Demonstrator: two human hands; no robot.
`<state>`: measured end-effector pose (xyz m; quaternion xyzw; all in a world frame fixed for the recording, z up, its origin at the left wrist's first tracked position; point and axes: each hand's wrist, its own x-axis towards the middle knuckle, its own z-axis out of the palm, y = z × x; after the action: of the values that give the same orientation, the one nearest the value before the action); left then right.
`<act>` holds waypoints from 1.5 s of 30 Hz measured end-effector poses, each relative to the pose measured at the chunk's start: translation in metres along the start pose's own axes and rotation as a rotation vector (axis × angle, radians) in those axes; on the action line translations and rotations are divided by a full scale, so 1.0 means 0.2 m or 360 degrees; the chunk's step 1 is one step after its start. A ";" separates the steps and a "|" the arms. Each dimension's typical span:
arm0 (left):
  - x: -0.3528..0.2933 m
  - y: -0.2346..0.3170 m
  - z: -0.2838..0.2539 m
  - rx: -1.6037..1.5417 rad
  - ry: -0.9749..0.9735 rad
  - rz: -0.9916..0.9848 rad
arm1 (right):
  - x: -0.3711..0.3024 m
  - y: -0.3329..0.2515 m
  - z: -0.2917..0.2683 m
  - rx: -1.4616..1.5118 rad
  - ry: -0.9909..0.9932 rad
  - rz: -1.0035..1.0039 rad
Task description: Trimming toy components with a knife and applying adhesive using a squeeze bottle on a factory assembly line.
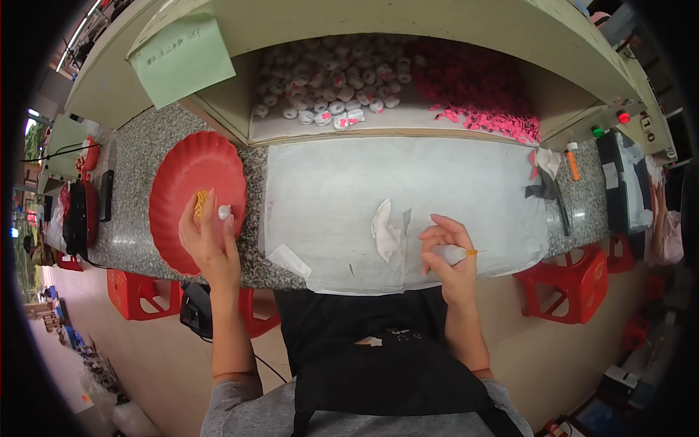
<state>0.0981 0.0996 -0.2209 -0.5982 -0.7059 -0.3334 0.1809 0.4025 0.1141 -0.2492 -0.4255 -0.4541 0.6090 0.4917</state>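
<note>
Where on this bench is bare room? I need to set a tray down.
The white sheet is bare between the shelf edge and the cloth scraps. The red plate, left hand and right hand crowd the front.

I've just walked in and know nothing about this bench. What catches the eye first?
The big red plate at the left, where the left hand pinches a small white piece beside some yellow bits. Then the heap of white rolls and pink pieces in the shelf behind the white sheet, and the right hand holding a small white tool with an orange tip.
</note>
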 end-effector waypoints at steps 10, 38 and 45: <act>0.63 0.75 0.90 -0.0989 -0.0553 0.0513 | -0.02 0.04 -0.12 0.0252 0.0077 -0.0167; 0.18 0.73 0.33 -0.2556 -0.1372 -0.0813 | -0.11 -0.04 -0.16 0.0222 0.0217 -0.0306; -0.17 0.64 0.20 -0.2997 -0.1234 -0.1079 | -0.06 -0.12 -0.03 0.1244 0.0070 -0.0322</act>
<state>0.2352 0.1101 -0.2391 -0.3350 -0.3035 -0.5637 -0.6913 0.4150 0.1064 -0.2256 -0.1727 -0.2173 0.6752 0.6834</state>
